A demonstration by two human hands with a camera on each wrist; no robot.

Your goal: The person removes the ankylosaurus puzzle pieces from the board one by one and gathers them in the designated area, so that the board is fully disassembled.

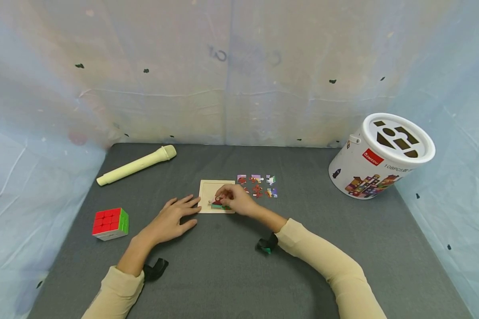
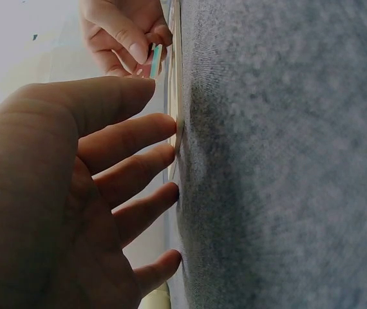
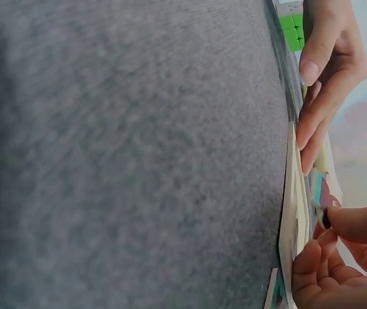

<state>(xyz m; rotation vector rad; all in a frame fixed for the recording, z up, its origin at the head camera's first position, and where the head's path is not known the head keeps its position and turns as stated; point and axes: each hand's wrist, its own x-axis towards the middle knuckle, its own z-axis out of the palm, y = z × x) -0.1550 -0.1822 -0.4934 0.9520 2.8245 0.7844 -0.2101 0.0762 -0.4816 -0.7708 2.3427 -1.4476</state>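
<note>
A shallow square wooden puzzle tray [image 1: 206, 189] lies on the grey table in front of me. My right hand [image 1: 239, 200] is over its right side and pinches a jigsaw piece [image 1: 217, 203] between thumb and fingers. Dark red and green show on the piece, which stands tilted above the tray in the right wrist view. My left hand [image 1: 174, 218] is spread at the tray's left edge, with fingertips on the rim and on the cloth beside it. Several loose puzzle pieces [image 1: 257, 178] lie right of the tray, some partly hidden behind my right hand.
A red, green and white puzzle cube [image 1: 107, 222] sits at the left. Behind it lies a pale yellow microphone-shaped object [image 1: 137, 165]. At the back right stands a white bucket [image 1: 377, 161] with shape holes in its lid. Pale sheeting [image 1: 263, 110] encloses the table's back and sides.
</note>
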